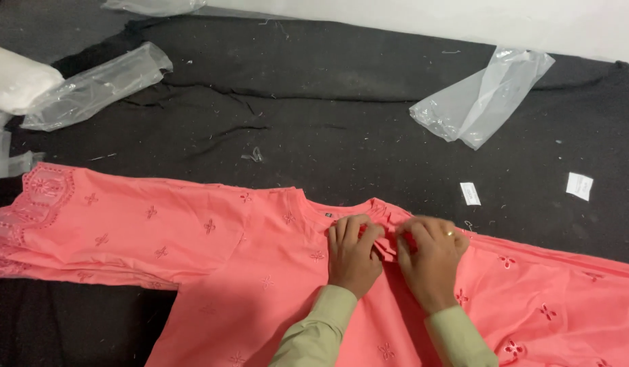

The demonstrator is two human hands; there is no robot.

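A coral-pink embroidered garment (212,272) lies spread flat on a dark grey cloth surface (314,122). Its left sleeve (70,217) with a lace cuff stretches to the left edge. My left hand (353,255) and my right hand (430,258) rest side by side at the neckline. Both pinch a small fold of the pink fabric between their fingertips. A ring shows on my right hand. Pale green sleeves cover both my forearms.
A clear plastic bag (481,95) lies crumpled at the upper right. Another clear bag (97,85) lies at the upper left beside a white roll (15,78). Two small white paper tags (470,193) (579,185) lie on the dark cloth at the right.
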